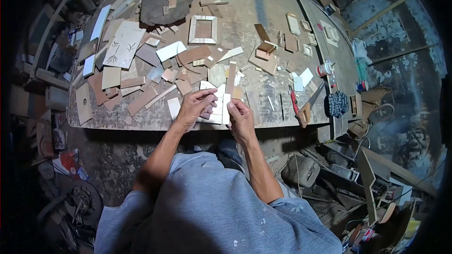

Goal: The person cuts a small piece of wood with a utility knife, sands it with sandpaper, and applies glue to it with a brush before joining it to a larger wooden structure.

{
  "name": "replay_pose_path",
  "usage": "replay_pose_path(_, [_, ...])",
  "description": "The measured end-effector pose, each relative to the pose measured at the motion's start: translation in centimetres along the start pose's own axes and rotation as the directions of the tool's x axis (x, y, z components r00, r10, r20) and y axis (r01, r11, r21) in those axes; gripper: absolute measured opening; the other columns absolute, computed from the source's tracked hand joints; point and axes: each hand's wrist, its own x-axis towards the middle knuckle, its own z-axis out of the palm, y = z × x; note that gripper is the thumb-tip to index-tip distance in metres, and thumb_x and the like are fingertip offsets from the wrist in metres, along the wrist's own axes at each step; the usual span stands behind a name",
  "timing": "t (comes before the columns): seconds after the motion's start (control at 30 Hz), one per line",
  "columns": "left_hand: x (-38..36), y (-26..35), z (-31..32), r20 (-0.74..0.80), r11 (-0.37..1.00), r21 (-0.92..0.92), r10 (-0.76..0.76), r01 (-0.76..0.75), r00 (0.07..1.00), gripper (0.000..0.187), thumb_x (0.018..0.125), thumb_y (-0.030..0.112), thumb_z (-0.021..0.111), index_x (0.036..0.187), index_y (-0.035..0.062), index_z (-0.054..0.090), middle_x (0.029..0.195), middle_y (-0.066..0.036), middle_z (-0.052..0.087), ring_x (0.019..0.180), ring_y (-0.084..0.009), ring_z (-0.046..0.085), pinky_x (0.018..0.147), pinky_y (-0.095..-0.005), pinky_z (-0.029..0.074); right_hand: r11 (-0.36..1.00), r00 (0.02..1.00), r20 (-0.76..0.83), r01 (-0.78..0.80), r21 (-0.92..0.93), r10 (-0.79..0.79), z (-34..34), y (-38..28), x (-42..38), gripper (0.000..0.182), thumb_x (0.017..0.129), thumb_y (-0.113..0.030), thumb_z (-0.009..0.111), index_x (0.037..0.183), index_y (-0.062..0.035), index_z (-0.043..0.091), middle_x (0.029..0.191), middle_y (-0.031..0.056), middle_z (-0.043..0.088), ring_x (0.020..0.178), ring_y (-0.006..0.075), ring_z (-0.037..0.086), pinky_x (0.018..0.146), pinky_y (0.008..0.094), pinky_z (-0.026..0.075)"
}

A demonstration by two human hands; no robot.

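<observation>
Both of my hands are down at the near edge of the workbench [117, 122], working the same little stack of pale wood strips [217, 108]. My left hand [195, 107] is curled loosely over the left side of the strips, fingers bent and spread a bit, thumb tucked under, so it's half closed around them rather than clamped tight. My right hand [240, 118] is pinching the right edge of the strips between thumb and fingertips, fingers mostly closed. The strips sit right at the bench edge, between the two hands, touching both.

Just past my hands there's a scatter of small offcuts, brown and pale, lying flat all over the top. A red-handled tool [294, 102] lies to the right of my right hand, with a dark knitted-looking bundle [338, 104] further right at the bench's corner. A white bottle with a red cap [324, 69] stands beyond that.

Off to the left, a pale board with pencil marks [124, 44] lies among flat panels. Further back, near the middle, sits a small square wooden frame [203, 29], and behind it a big dark ragged sheet [162, 2]. Several more little frames [307, 37] are lined up on the far right side.
</observation>
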Motion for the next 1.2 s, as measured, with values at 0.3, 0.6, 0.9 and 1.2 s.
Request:
replay_pose_path(0.3, [-1.2, 3.0, 5.3, 0.088, 0.997, 0.079, 0.003, -0.01, 0.996, 0.033, 0.091, 0.013, 0.075, 0.121, -0.0009, 0.068, 0.093, -0.004, 0.068, 0.068, -0.0088, 0.066, 0.058, -0.0204, 0.057, 0.995, 0.993, 0.076, 0.086, 0.058, -0.09, -1.2, -2.6, -2.4, 0.025, 0.104, -0.025, 0.057, 0.106, -0.0013, 0.067, 0.07, -0.0004, 0.059, 0.053, 0.0071, 0.052, 0.045, 0.0212, 0.038])
replay_pose_path(0.6, [-1.0, 2.7, 6.7, 0.098, 0.989, 0.127, 0.068, -0.081, 0.993, 0.027, 0.089, 0.007, 0.074, 0.114, -0.0018, 0.069, 0.092, -0.005, 0.068, 0.072, -0.009, 0.066, 0.058, -0.0216, 0.057, 0.974, 0.985, 0.159, 0.023, 0.224, -0.059, -3.1, -1.9, -3.9, 0.025, 0.104, -0.02, 0.055, 0.116, 0.0003, 0.063, 0.078, 0.0028, 0.062, 0.06, 0.0105, 0.058, 0.051, 0.0224, 0.045])
replay_pose_path(0.9, [0.3, 1.6, 7.5, 0.179, 0.995, -0.01, 0.095, -0.095, 0.979, 0.031, 0.092, 0.006, 0.072, 0.122, 0.0004, 0.063, 0.107, -0.006, 0.067, 0.087, -0.0104, 0.066, 0.068, -0.0234, 0.059, 0.983, 0.983, 0.02, 0.181, 0.044, -0.182, -4.2, -2.6, -4.5, 0.029, 0.092, -0.007, 0.072, 0.12, 0.0007, 0.066, 0.089, 0.0025, 0.067, 0.074, 0.0077, 0.059, 0.06, 0.0218, 0.046])
replay_pose_path(1.2, [6.1, -0.1, 11.5, 0.184, 0.99, -0.12, 0.09, -0.069, 0.979, 0.041, 0.09, 0.001, 0.072, 0.129, -0.0016, 0.059, 0.115, -0.011, 0.067, 0.099, -0.0159, 0.068, 0.076, -0.0314, 0.066, 0.913, 0.922, -0.118, 0.334, -0.234, -0.368, -9.9, -6.3, -0.5, 0.031, 0.086, -0.001, 0.077, 0.115, 0.0011, 0.068, 0.088, -0.0031, 0.063, 0.076, 0.0035, 0.055, 0.065, 0.0174, 0.044])
